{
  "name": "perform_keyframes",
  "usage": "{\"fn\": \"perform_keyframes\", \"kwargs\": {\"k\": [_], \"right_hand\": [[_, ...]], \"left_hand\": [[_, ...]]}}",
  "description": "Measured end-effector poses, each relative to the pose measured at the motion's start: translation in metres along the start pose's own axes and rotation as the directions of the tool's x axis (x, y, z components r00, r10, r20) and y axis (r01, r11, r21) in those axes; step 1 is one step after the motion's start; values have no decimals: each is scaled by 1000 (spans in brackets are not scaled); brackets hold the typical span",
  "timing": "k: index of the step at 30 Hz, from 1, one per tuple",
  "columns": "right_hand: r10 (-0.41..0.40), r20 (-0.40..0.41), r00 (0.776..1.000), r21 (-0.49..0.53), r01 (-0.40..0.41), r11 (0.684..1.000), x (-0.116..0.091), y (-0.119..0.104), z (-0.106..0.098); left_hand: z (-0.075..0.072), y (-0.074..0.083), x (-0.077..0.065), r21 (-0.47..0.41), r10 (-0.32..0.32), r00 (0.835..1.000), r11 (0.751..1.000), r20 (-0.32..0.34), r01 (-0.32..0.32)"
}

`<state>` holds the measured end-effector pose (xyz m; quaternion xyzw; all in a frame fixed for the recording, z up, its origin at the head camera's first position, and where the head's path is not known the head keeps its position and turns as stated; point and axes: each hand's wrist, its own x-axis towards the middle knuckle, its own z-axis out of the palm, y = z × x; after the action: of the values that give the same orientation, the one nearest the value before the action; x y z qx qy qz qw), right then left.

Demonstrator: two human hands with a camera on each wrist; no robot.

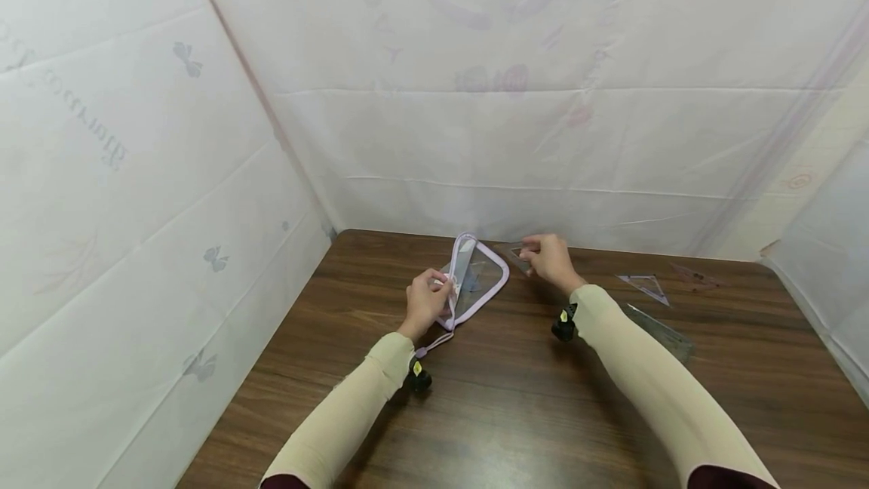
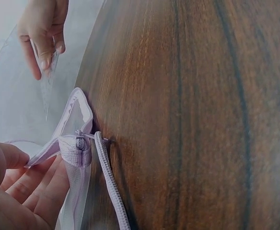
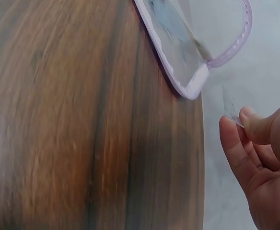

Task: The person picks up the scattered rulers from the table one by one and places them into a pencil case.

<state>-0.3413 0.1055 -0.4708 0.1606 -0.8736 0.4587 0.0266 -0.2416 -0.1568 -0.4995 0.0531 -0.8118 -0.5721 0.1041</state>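
Observation:
My left hand (image 1: 426, 299) pinches the edge of a clear zip pouch (image 1: 493, 295) with lilac trim, near the middle of the table's far side. The pouch's mouth is spread apart, and a bluish flat piece (image 1: 473, 278) shows inside. A lilac cord (image 2: 110, 179) hangs from its zip end. To the right of the pouch, my right hand (image 1: 551, 261) holds a clear set square (image 1: 517, 255) between thumb and fingers. In the right wrist view, the set square (image 3: 231, 109) is raised beside the pouch, apart from it.
On the right of the brown table (image 1: 489, 413) lie a purple-tinted set square (image 1: 649, 290) and a reddish one (image 1: 694, 278). A greyish see-through flat item (image 1: 660, 332) is partly behind my right forearm. White sheeting (image 1: 434, 142) rises behind the table and at both sides.

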Motion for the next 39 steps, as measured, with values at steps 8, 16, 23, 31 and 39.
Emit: {"fn": "perform_keyframes", "kwargs": {"k": [8,16,23,31,39], "right_hand": [[23,8,1000,39,-23,999,5,-2,19],[41,-8,999,81,-40,996,6,-5,36],[38,-20,999,44,-37,998,5,-7,47],[75,-8,997,98,-74,992,5,-9,57],[98,-20,995,138,-94,986,4,-14,67]], "left_hand": [[0,0,0,0,-4,1000,1000,3,4],[1,0,-2,11,0,1000,1000,0,0],[3,-1,-2,15,23,1000,1000,3,-23],[4,-2,-1,0,15,1000,1000,5,-15],[3,-1,-1,-2,13,1000,1000,1,-13]]}}
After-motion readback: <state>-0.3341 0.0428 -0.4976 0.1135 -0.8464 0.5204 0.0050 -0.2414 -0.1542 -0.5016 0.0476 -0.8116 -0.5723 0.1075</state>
